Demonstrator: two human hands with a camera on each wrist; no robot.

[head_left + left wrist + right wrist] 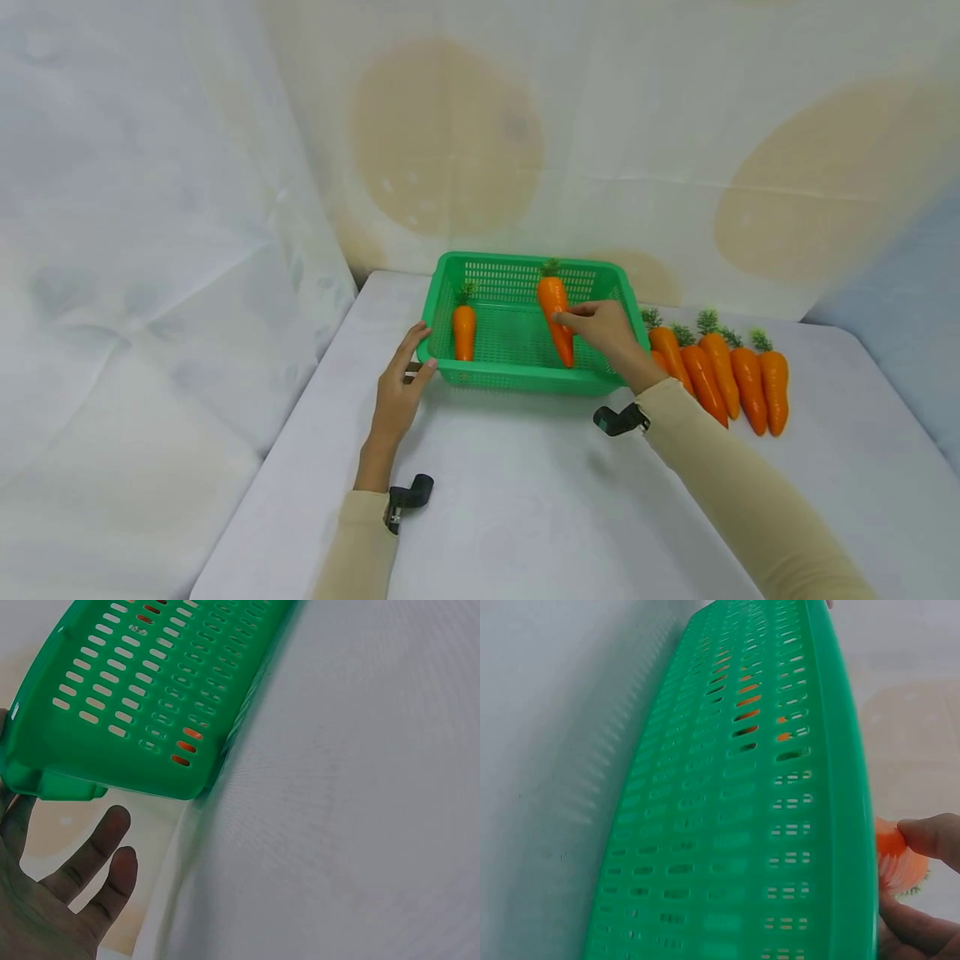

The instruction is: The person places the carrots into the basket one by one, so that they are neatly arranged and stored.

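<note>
My right hand [603, 329] pinches an orange carrot [553, 298] with a green leafy top between thumb and fingers. The carrot hangs over the right half of a green plastic basket [525, 377], leafy end toward the back. In the right wrist view, the held carrot [901, 864] shows past the basket's rim. A second carrot [464, 333] lies inside the basket at the left. At the basket's left front corner, my left hand [397, 396] touches the rim with spread fingers. Two of its fingers [94, 851] extend free below the corner in the left wrist view.
Several more carrots [742, 375] lie side by side right of the basket, partly behind my right forearm. Everything stands on a white-covered table [510, 500]. A pale cloth with tan spots [450, 133] rises close behind the basket.
</note>
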